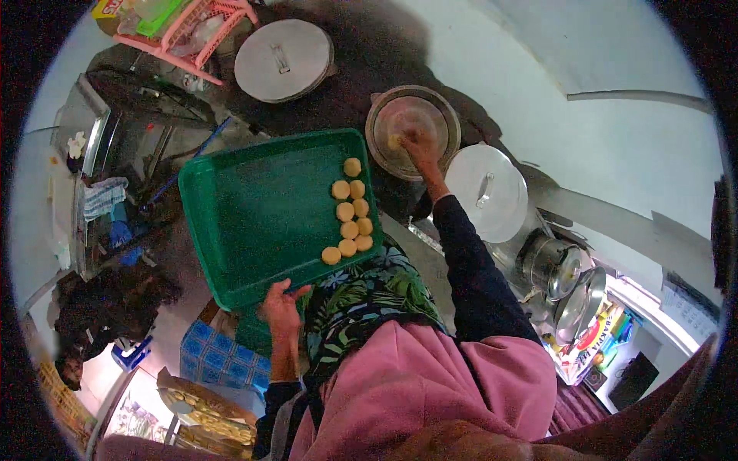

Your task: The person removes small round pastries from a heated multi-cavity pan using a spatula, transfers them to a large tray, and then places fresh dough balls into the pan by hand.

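Note:
A green rectangular tray (pixel 254 223) lies in front of me, tilted in the view. Several pale yellow round pieces (pixel 347 230), like small flat cakes, sit in staggered rows along its right side. Beside the tray's near edge is my left hand (pixel 283 311), holding nothing, its thumb and fingers apart. My right hand (pixel 420 149) reaches down into a round metal pot (pixel 374 146) beyond the tray's right corner. A small pale yellow lump (pixel 395 142) shows at its fingertips; they look closed on it, though the pot's interior is dim and blurred.
Lidded pots stand at the back (pixel 284 61) and right (pixel 487 194). A smaller metal pot (pixel 552 265) is farther right, by the wall. A pink plastic rack (pixel 223 38) is at the far left. Blue checked cloth (pixel 223 357) and a container of pale pieces (pixel 204 411) lie lower left.

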Demonstrator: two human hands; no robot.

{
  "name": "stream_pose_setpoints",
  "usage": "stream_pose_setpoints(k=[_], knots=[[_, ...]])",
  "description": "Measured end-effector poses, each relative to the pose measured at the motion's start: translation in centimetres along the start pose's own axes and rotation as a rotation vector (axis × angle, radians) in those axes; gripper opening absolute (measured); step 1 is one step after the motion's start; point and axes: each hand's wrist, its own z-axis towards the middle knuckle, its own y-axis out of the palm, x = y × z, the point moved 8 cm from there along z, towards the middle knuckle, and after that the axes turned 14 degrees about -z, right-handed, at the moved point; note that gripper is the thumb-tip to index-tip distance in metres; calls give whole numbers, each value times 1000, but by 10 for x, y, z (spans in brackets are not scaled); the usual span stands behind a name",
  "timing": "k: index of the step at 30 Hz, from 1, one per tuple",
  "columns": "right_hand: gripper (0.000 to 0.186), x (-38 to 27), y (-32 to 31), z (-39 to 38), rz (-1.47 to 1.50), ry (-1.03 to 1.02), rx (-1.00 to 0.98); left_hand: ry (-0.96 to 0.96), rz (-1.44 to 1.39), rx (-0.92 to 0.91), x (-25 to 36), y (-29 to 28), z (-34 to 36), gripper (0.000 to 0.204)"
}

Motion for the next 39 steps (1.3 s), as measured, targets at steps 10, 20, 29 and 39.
stream_pose_setpoints(k=[10,20,29,39], knots=[[19,-29,38,-15,-485,-160,-136,-64,-216,12,-5,15,-1,1],[11,-141,-37,-10,-380,-314,128,-85,-205,18,-19,10,5,8],[18,-187,17,-33,-729,-418,-240,10,-1,-117,-25,13,17,19],[20,-88,-17,16,166,89,-59,-134,-207,36,-28,-15,21,15]])
